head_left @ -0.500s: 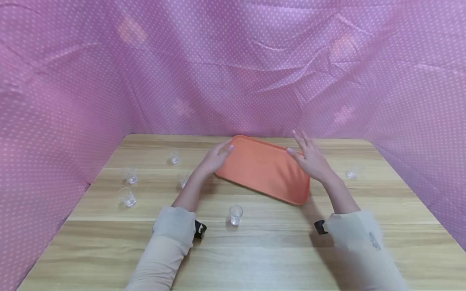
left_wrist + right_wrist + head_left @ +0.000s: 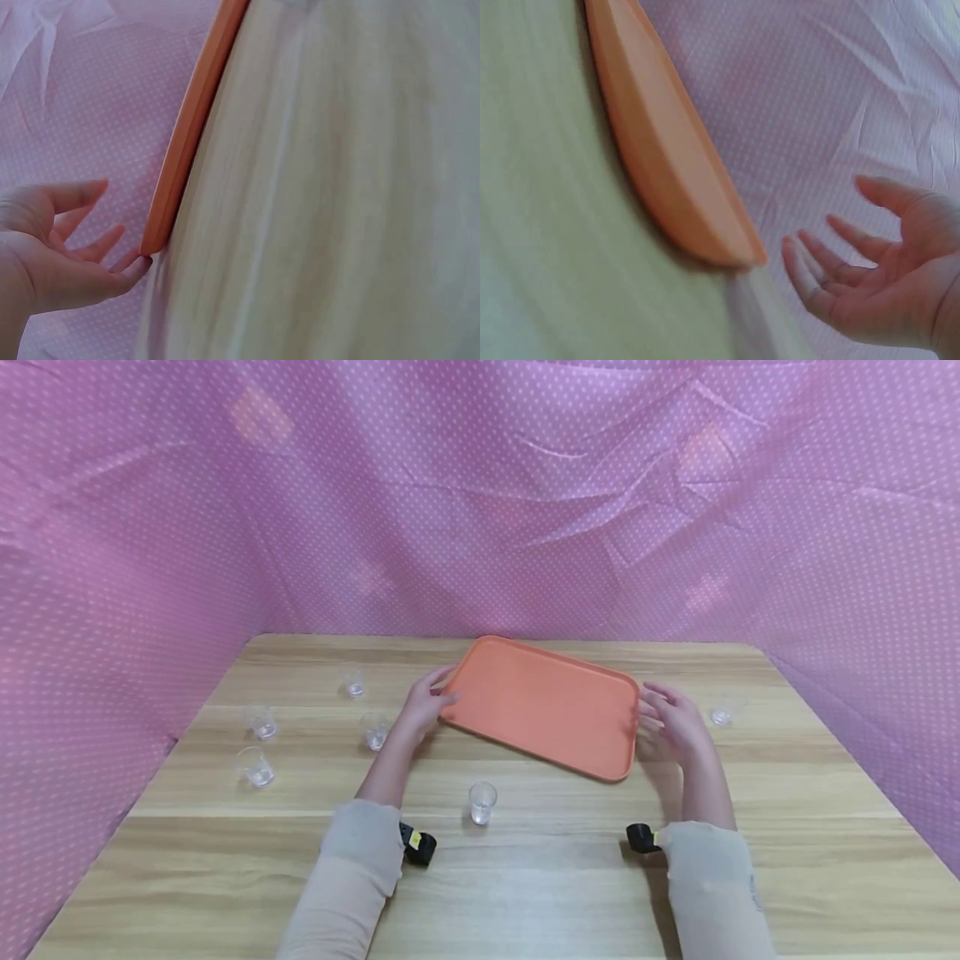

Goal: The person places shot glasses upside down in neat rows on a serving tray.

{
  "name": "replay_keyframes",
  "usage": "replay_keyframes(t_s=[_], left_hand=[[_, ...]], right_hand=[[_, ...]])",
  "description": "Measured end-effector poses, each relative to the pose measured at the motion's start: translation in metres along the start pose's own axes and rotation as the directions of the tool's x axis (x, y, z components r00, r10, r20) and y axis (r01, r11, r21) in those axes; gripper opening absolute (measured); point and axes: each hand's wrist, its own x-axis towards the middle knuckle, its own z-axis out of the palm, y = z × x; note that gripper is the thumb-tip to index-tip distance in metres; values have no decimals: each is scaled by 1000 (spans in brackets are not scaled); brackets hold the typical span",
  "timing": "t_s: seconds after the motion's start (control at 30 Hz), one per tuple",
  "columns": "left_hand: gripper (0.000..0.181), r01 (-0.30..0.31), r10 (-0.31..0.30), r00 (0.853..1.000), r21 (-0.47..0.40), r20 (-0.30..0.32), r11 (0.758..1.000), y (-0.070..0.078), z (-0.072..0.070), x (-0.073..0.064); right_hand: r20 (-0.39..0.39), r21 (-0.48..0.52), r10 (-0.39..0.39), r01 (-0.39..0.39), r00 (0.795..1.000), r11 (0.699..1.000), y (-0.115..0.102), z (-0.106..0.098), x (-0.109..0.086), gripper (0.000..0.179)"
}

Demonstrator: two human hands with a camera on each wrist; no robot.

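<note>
Tray (image 2: 547, 706), orange, low-rimmed, round-cornered, askew on a wood-grain counter (image 2: 540, 893) before pink dotted cloth (image 2: 465, 510)
Left hand (image 2: 422, 706), fingers parted, touches one end; right hand (image 2: 681, 722), spread, just beside the other.

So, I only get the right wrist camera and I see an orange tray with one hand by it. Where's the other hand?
Observer: The left hand is at the other end of the orange tray, as the head view shows.
Operator: Oh! Is there anything else besides the tray?
Observer: Yes, the head view shows six small clear cups.
Operator: Is one of those close to the hand I can see?
Observer: Yes, one clear cup is to the right of the right hand, on the side away from the tray.
</note>
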Motion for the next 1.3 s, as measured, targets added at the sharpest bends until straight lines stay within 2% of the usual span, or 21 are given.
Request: replay_keyframes(t_s=[0.13, 0.27, 0.37, 0.57, 0.7, 0.9, 1.03, 1.17, 1.3], left_hand=[[62, 12, -12, 1000, -4, -3, 1000, -9, -3, 0], [67, 5, -4, 1000, 26, -20, 1000, -19, -5, -3], [68, -1, 1, 999, -1, -44, 1000, -25, -6, -4], [68, -5, 5, 999, -3, -52, 1000, -29, -3, -6], [67, -14, 15, 998, 27, -54, 1000, -27, 0, -7], [72, -26, 35, 996, 105, -86, 994, -30, -3, -7], [65, -43, 62, 992, 165, -108, 985, -33, -4, -6], [51, -33, 68, 988, 239, -140, 971, -33, -4, -4], [43, -24, 64, 988, 266, -143, 964, -33, -3, -3]], right_hand=[[52, -83, 55, -50, 997, 995, 10, -7, 1, 61], [33, -194, 89, -80, 996, 978, 21, -10, 5, 65], [35, -213, 95, -85, 995, 973, 29, -11, 7, 65], [79, -249, 38, -17, 996, 968, 35, -12, 8, 61], [51, -336, -24, 39, 998, 941, 37, -11, 9, 59], [10, -359, -66, 65, 998, 931, 42, -8, 15, 53], [-10, -409, -89, 77, 996, 909, 45, -10, 17, 48], [-18, -378, -101, 87, 995, 922, 47, -13, 18, 46], [-3, -346, -105, 97, 995, 933, 49, -18, 15, 42]])
